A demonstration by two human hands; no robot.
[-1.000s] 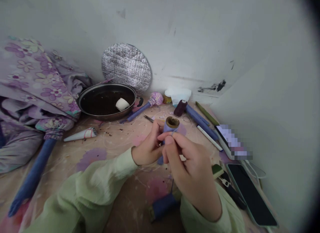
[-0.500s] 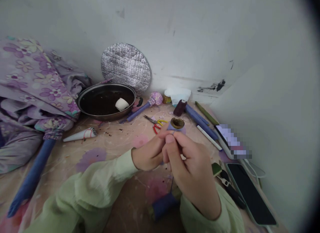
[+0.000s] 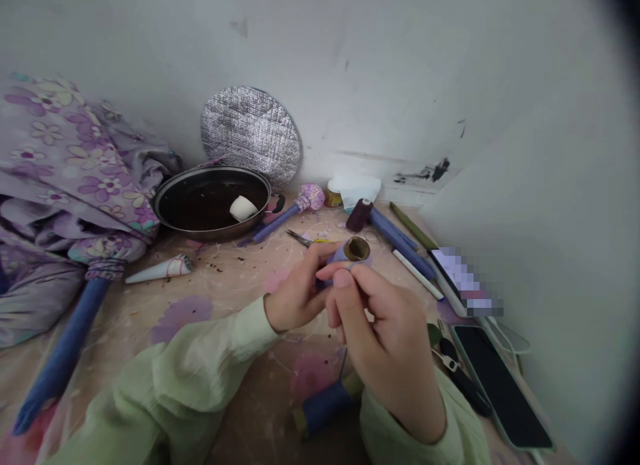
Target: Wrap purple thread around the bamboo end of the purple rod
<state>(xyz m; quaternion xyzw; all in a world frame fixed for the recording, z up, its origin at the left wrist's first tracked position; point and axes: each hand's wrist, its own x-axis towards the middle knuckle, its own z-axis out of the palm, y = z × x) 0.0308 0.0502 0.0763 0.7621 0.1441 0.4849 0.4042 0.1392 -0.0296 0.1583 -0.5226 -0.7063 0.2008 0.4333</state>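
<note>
My left hand (image 3: pixel 297 295) is wrapped around a blue-covered tube (image 3: pixel 358 249), whose hollow brown end faces up and toward me. Against its near side, my right hand (image 3: pixel 385 332) is closed in a pinch of thumb and forefinger. A sliver of blue strip (image 3: pixel 351 268) shows at the pinch; the rest is hidden by the fingers. Below the hands lies a roll of blue strip (image 3: pixel 327 408), partly behind my right sleeve. From it a thin blue strand (image 3: pixel 343 364) runs up behind my right hand.
Beyond my hands are scissors-like pliers (image 3: pixel 300 238), a dark thread cone (image 3: pixel 359 216) and blue rods (image 3: pixel 400 241). A black pan (image 3: pixel 200 235) holding a white cup (image 3: pixel 243 208) stands back left. Two phones (image 3: pixel 503 388), a marker (image 3: pixel 418 276) and a cable lie right, near the wall.
My left hand has shifted up and outward around the tube, covering more of the pliers. The tube has tilted slightly right, and my right hand keeps its pinch with little movement.
</note>
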